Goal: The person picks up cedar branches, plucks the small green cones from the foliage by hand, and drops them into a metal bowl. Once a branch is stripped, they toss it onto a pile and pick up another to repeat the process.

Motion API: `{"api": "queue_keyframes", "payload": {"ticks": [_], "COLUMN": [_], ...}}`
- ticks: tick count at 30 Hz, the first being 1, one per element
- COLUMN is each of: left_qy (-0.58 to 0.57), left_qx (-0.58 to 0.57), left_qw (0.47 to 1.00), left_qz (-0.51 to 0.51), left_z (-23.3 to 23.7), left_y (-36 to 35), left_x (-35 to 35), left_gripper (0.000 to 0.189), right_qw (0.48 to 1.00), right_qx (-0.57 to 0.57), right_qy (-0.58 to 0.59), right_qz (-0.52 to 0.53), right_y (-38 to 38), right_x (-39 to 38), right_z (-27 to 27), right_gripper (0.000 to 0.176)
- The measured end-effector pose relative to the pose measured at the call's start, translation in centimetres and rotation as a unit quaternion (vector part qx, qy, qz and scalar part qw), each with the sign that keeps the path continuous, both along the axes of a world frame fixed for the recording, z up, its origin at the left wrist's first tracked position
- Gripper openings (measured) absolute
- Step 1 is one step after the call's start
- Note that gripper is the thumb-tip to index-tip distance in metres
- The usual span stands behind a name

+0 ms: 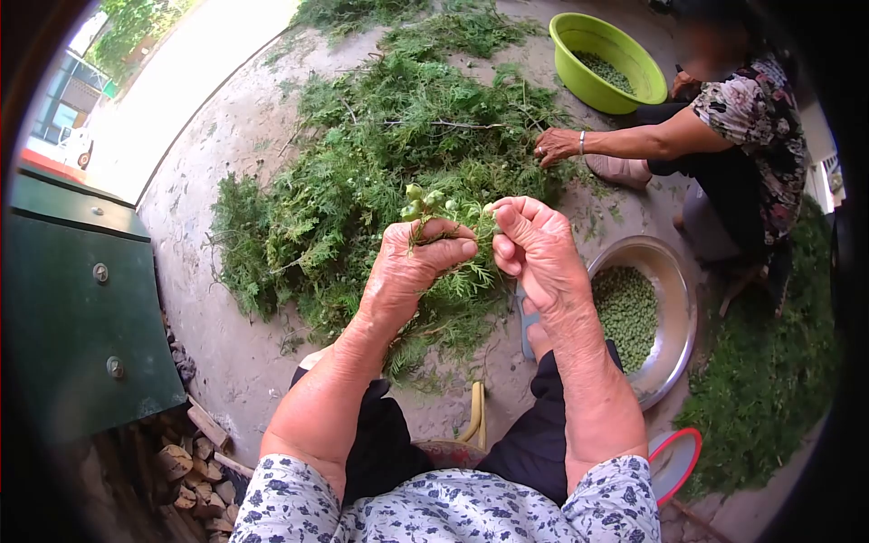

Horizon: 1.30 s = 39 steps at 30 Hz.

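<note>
Head view: just the one angle, looking down at the lap.
Left hand (412,262): forearm raised, wrist bent, grip closed round the stems of a sprig (436,204), up-left of the metal bowl (677,299).
Right hand (534,249): palm facing the left one, fingertips pinched shut on the sprig's top.
Sprig: held in the air, left of the bowl.
Bowl: on the ground, holding small green bits.
Branch pile (362,163): spread left of the bowl.
Another person's hand (557,145): in the pile, beyond the bowl.
</note>
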<state>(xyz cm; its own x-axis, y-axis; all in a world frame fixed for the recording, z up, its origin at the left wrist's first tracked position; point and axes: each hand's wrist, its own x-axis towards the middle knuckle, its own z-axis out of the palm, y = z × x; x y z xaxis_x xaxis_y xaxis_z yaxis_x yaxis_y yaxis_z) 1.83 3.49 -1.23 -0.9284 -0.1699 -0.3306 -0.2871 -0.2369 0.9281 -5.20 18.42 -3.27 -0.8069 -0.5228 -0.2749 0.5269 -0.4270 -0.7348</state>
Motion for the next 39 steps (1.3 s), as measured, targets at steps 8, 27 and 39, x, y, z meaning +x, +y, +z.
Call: {"api": "queue_keyframes", "payload": {"ticks": [8,27,39], "left_qy": [-0.012,-0.016,0.025], "left_qx": [0.086,0.029,-0.101], "left_qw": [0.996,0.999,0.994], "left_qz": [0.03,-0.004,-0.018], "left_z": [-0.8,-0.6,-0.1], "left_y": [-0.5,0.0,0.6], "left_x": [-0.2,-0.3,-0.1], "left_gripper": [0.016,0.019,0.022], "right_qw": [0.991,0.989,0.996], "right_qx": [-0.118,0.108,-0.042], "right_qy": [-0.048,0.085,-0.062], "right_qz": [-0.044,0.049,-0.039], "right_y": [1.9,0.1,3.1], "right_x": [-1.2,0.8,-1.3], "right_z": [2.1,0.3,0.9], "right_gripper": [0.018,0.017,0.021]}}
